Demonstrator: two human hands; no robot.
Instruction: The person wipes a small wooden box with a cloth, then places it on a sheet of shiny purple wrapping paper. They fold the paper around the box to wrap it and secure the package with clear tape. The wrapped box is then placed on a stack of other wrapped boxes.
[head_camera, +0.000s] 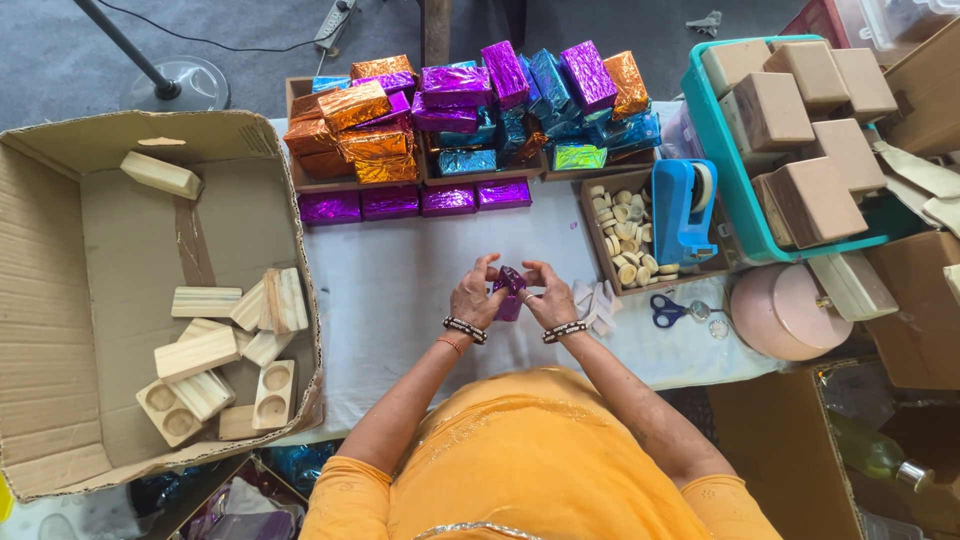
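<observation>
— What is on your left side?

— On my left stands a big cardboard box (60, 290), open at the top. Inside it lie pale wooden blocks (215, 350); some of them have two round hollows. One more block lies alone near the far wall of the box.

— And in front of you?

— A white tablecloth (390, 290) covers the table. At its far edge there are many small boxes wrapped in shiny foil (460, 110), orange, purple, blue and green, piled in low trays.

— What do your hands do?

— My left hand (475, 298) and my right hand (548, 298) are together above the cloth, close to my body. Between them I hold a small purple foil-wrapped box (510, 290). The fingers of both hands are bent around it and press on the foil from both sides.

— And to the right?

— Just beside my right hand is a tray with small round pale pieces (625, 235), and a blue tape dispenser (683, 210) stands at its edge. Blue scissors (665, 312) lie on the cloth near it. Farther right is a teal crate (725, 170) filled with brown cardboard-coloured blocks (800, 130), and in front of it a round pink tin (780, 312).
</observation>
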